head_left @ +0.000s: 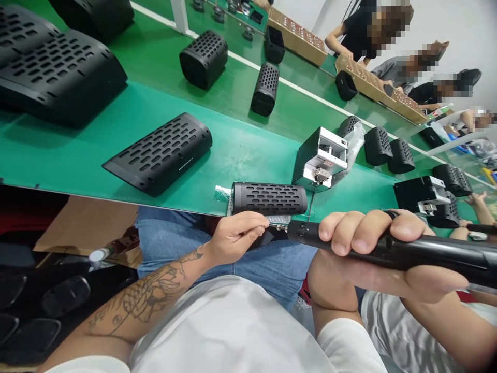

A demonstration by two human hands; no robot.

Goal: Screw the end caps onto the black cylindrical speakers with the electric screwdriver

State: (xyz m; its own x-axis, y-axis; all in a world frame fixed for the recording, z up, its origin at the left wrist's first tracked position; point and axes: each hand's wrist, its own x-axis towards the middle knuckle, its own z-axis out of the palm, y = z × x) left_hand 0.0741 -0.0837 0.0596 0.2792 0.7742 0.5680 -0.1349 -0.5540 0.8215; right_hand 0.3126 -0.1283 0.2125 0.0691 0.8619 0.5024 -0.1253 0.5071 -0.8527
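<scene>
My right hand [373, 248] is wrapped around a black electric screwdriver [310, 233], held level and pointing left. At the tip of its bit, my left hand [238, 235] is closed in a pinch; whatever lies between the fingertips is hidden. Just beyond both hands, a black housing with slotted holes [269, 198] lies at the near table edge on bubble wrap [223, 193]. A screw feeder [322, 160], black and silver, stands behind the screwdriver's tip. A larger slotted housing [163, 153] rests to the left on the green mat.
Big black housings [66, 72] crowd the far left. More housings [204, 58] sit along the green conveyor [233, 88]. Another feeder [421, 197] and a neighbour's hand [477, 199] are at right. People work across the line beside cardboard trays [297, 36]. A bottle [112, 251] lies lower left.
</scene>
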